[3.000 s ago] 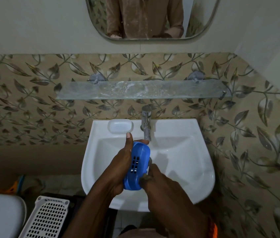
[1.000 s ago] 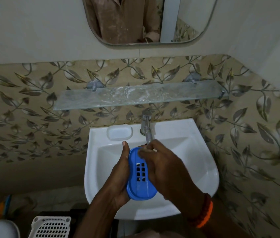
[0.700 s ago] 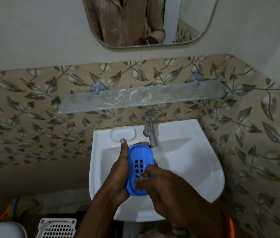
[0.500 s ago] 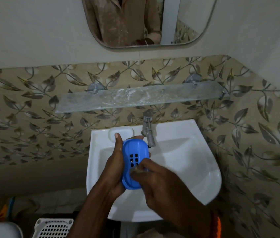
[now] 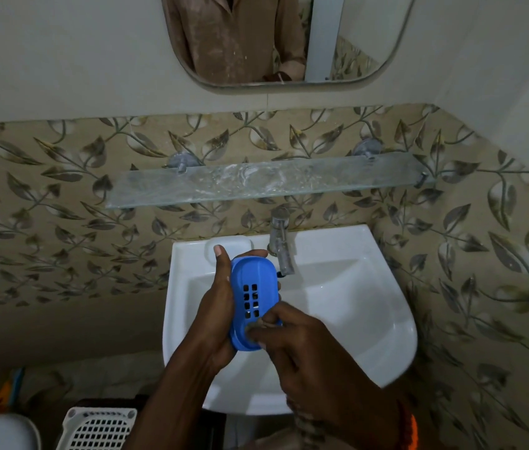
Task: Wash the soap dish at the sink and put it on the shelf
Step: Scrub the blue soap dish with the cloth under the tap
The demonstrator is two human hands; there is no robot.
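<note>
Gripping the blue soap dish [image 5: 250, 297] from its left side, the left hand [image 5: 216, 316] is wrapped round it — thumb up along the near edge, fingertips showing past the top — so that the dish is held on edge over the basin of the white sink [image 5: 354, 303], just left of the tap [image 5: 281, 245]. The slotted face of the dish (a small grid of rectangular holes) is turned toward the camera. The right hand [image 5: 315, 358] is curled at the dish's lower end, its fingertips pinched on a small dark scrap pressed against the blue plastic; what the scrap is cannot be told. Above the tap, the glass shelf [image 5: 256, 183] is fixed to the leaf-patterned tiles, well apart from the dish.
</note>
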